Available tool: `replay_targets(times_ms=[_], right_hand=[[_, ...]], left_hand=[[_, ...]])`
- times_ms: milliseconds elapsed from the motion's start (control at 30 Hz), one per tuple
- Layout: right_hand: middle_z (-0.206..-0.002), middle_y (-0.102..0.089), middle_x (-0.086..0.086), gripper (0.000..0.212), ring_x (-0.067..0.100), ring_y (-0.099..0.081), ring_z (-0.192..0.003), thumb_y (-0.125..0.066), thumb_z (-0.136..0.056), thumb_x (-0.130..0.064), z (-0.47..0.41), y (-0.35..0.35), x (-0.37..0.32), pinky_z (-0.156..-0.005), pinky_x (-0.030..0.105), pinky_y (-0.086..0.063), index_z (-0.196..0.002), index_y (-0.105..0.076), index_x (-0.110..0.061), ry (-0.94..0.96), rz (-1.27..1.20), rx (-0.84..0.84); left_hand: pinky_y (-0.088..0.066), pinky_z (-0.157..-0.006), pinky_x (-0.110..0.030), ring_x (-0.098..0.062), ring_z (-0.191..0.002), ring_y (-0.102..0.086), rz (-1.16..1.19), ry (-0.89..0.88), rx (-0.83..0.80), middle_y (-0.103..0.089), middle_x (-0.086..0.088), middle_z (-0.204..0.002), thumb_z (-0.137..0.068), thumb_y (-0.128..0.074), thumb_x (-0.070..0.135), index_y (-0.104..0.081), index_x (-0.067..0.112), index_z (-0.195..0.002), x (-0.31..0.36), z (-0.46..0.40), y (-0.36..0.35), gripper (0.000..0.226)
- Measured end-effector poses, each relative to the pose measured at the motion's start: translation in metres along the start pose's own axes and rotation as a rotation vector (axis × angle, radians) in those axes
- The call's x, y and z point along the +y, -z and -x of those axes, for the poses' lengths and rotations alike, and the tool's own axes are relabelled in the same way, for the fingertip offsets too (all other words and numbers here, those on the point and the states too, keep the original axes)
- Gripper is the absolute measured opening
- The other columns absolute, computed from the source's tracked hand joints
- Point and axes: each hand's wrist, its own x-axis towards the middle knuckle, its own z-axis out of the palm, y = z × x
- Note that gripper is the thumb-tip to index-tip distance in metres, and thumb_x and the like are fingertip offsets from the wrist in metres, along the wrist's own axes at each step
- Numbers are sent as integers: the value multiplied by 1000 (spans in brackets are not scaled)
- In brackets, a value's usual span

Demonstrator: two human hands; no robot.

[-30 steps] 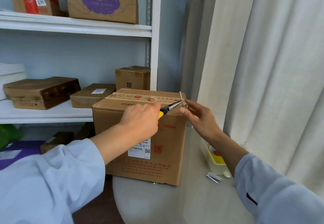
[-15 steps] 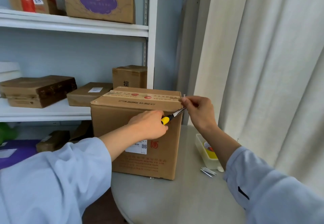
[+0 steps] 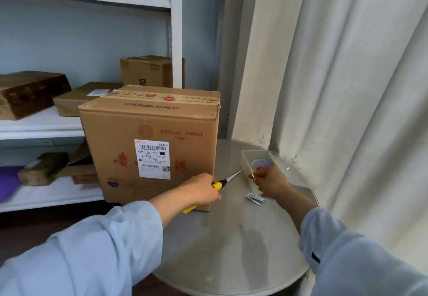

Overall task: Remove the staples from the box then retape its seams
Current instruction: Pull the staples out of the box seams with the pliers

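Box (image 3: 150,142): brown cardboard, upright at the round table's (image 3: 231,249) left edge, top seam taped with printed tape. Front reads "43%vol 500ml"; white barcode label (image 3: 152,159) shows "105". Left hand (image 3: 201,189) grips a yellow-handled tool (image 3: 222,183). Right hand (image 3: 268,182) pinches a staple (image 3: 252,175) above the staple pile (image 3: 256,197), beside a clear tray (image 3: 275,168).

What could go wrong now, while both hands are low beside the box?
The bare metal tip of the yellow-handled tool, gripped by the left hand, points toward the right hand, so it may prick it. The staple pinched in the right hand may drop. The pulled staples lie loose on the table and may scatter.
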Motion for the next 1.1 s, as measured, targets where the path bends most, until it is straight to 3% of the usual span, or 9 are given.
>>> replay_targets(times_ms=[100, 200, 333, 433, 500, 700, 833, 967, 1100], right_hand=[[-78, -64, 15, 23, 25, -55, -74, -65, -87, -19, 0, -14, 30, -71, 35, -50, -95, -71, 2, -119, 84, -84], [-65, -61, 5, 22, 25, -60, -67, -75, -74, -30, 5, -28, 48, -76, 36, -55, -75, -63, -11, -219, 134, -105], [-75, -63, 11, 32, 26, -59, -70, -78, -66, -33, 2, -44, 65, -76, 37, -55, -61, -50, -17, -201, 115, -89], [-95, -70, 18, 15, 34, -67, -87, -72, -71, -24, 0, -48, 63, -82, 41, -56, -70, -57, -21, -173, 57, 21], [-107, -65, 14, 7, 33, -63, -102, -67, -79, -19, 1, -45, 58, -87, 32, -51, -81, -62, -24, -168, 67, 84], [-119, -63, 7, 25, 27, -55, -114, -61, -88, -16, 0, -40, 57, -94, 31, -43, -112, -64, -21, -89, 104, 193], [-118, -64, 6, 23, 26, -57, -112, -59, -89, -19, 4, -34, 41, -92, 31, -44, -111, -66, -24, -63, 131, 163], [-118, -66, 6, 24, 26, -60, -112, -61, -87, -22, 12, -44, 35, -93, 30, -48, -110, -68, -22, -79, 277, -70], [-126, -60, 6, 31, 25, -56, -117, -56, -90, -22, 17, -52, 21, -97, 30, -45, -120, -60, -22, -65, 259, -32]], left_hand=[[-46, -67, -28, -23, -71, -58, 53, 52, -57, -63, -9, -80, -81, -60, 19, -57, 11, -86, -10, -10, -20, 10], [-48, -69, -29, -23, -72, -59, 47, 73, -76, -67, -11, -88, -81, -59, 21, -59, 10, -91, -12, -17, -31, 14], [-49, -71, -31, -24, -75, -60, 27, 77, -90, -67, -11, -91, -81, -59, 23, -58, 11, -90, -11, -23, -35, 14], [-48, -70, -31, -26, -79, -61, 16, 67, -93, -67, -11, -92, -80, -58, 23, -60, 10, -91, -9, -24, -33, 17], [-43, -66, -29, -25, -76, -57, 1, 59, -88, -65, -10, -89, -79, -57, 22, -60, 10, -90, -9, -24, -30, 16], [-34, -57, -26, -24, -74, -50, -74, 17, -40, -54, -3, -80, -80, -58, 21, -51, 17, -75, -6, -15, -15, 9], [-40, -66, -28, -24, -87, -54, -128, -50, 48, -54, 1, -91, -85, -58, 27, -47, 25, -77, 1, -2, 4, 13], [-43, -71, -31, -21, -90, -55, -199, -146, 168, -58, 2, -100, -89, -57, 34, -52, 26, -96, 10, 22, 29, 12], [-49, -73, -36, -21, -90, -56, -308, -268, 373, -58, 4, -105, -91, -54, 32, -52, 27, -110, 11, 52, 61, 20]])
